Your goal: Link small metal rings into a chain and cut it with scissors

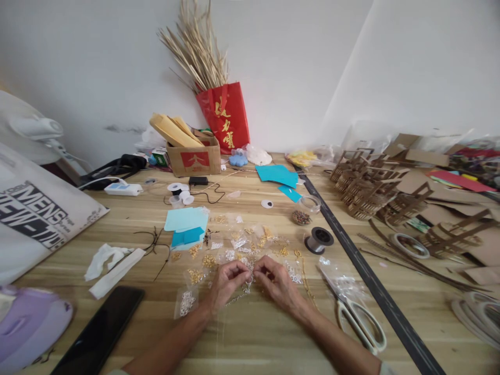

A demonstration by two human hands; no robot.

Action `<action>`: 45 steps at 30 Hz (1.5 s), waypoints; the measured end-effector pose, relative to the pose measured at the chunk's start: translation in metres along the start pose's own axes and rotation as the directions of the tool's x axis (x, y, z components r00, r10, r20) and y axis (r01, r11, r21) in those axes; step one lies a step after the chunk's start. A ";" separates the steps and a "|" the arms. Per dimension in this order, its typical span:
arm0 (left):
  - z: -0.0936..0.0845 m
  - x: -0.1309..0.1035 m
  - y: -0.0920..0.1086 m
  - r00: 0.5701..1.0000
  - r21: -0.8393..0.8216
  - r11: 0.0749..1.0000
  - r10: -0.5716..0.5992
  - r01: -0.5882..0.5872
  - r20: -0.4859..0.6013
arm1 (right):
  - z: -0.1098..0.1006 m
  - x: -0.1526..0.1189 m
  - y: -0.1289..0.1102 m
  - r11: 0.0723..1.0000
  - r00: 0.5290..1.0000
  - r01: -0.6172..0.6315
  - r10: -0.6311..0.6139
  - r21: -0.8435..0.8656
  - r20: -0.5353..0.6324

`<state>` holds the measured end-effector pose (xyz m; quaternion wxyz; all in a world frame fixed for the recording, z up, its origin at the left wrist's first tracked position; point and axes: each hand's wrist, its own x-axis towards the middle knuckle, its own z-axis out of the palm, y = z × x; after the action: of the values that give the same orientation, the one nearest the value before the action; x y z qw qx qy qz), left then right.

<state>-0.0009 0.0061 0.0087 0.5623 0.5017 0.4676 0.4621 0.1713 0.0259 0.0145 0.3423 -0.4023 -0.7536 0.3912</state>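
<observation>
Silver chain [237, 298] between 2 hands [227, 281]; white bag [42, 216] reads "MENS".

Jewellery findings [209, 261], a wire spool [319, 240], scissors [344, 300] and slatted baskets [359, 201] on a wooden table [250, 346] suggest a craft workshop.

- Left hand [228, 281]: bare, with slender fingers.
- Right hand [276, 283]: bare too, much the same shape as its partner.
- Left forearm [174, 336] and right forearm [332, 333]: uncovered, widening from the wrist.
- Left sleeve [117, 372] and right sleeve [386, 369]: pale greyish cloth; I catch just a sliver of each, too little to make out the weave.
</observation>
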 end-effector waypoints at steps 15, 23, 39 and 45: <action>0.001 0.001 0.002 0.999 -0.046 0.998 -0.033 0.034 0.011 | 0.000 -0.001 0.002 1.000 1.000 0.008 -0.007 0.005 -0.008; 0.002 0.002 -0.002 0.999 -0.068 0.997 -0.039 0.039 -0.003 | 0.001 -0.001 0.001 0.999 0.999 0.031 -0.030 0.016 -0.040; -0.001 0.004 -0.004 0.998 -0.041 0.998 -0.042 0.040 -0.050 | 0.002 -0.002 -0.001 0.991 0.992 0.129 -0.129 -0.027 0.015; -0.002 0.005 -0.005 0.998 -0.018 0.999 -0.036 0.036 -0.048 | 0.002 -0.002 0.001 0.992 0.993 0.119 -0.118 -0.031 0.018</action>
<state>-0.0023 0.0113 0.0035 0.5632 0.4770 0.4861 0.4679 0.1707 0.0243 0.0121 0.3524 -0.3592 -0.7849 0.3614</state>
